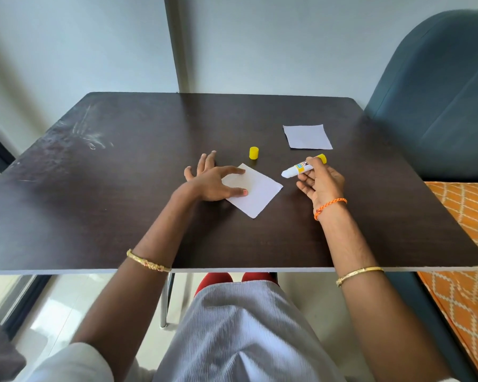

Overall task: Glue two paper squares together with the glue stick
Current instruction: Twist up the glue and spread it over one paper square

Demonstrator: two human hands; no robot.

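A white paper square (260,193) lies turned like a diamond in the middle of the dark table (122,202). My left hand (213,180) rests flat on its left corner, fingers spread, thumb and forefinger pressing the sheet. My right hand (322,184) holds the uncapped glue stick (301,168), white with a yellow end, its white tip pointing left just off the paper's right corner, above the table. The yellow cap (254,153) stands on the table behind the paper. A second white paper square (307,137) lies flat farther back on the right.
A dark blue chair (439,92) stands at the table's right rear. An orange patterned cloth (464,244) lies along the right side. The wall is close behind the table's far edge. My lap sits under the near edge.
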